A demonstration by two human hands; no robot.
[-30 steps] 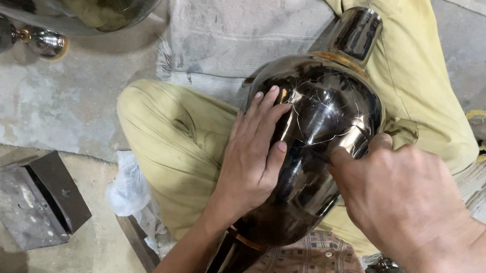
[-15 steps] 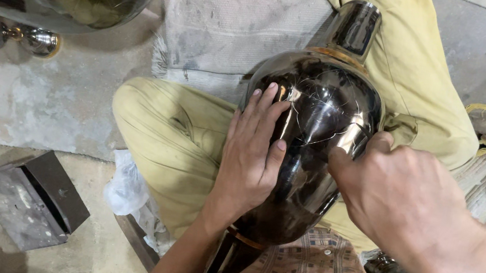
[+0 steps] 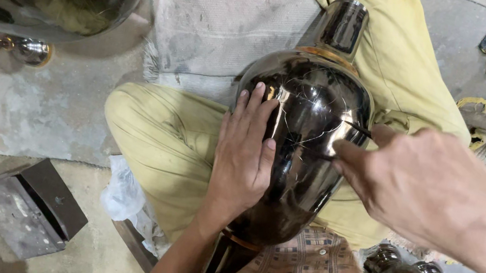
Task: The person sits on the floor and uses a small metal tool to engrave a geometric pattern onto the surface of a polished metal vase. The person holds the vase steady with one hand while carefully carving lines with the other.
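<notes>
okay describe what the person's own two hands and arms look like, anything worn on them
Both hands are bare: no gloves, rings, watch or bracelet show. The left hand has short nails, and its forearm is uncovered down to the frame's lower edge. The right hand shows knuckles and a bare wrist and forearm running off the right edge. No sleeve is visible on either arm.

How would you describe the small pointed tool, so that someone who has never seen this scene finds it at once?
Start at the big dark shiny metal vase lying across the person's lap. The left hand lies flat on its belly; the right hand comes from the other side. The tool is the thin dark spike in the right hand's fingers, touching the vase.
</notes>
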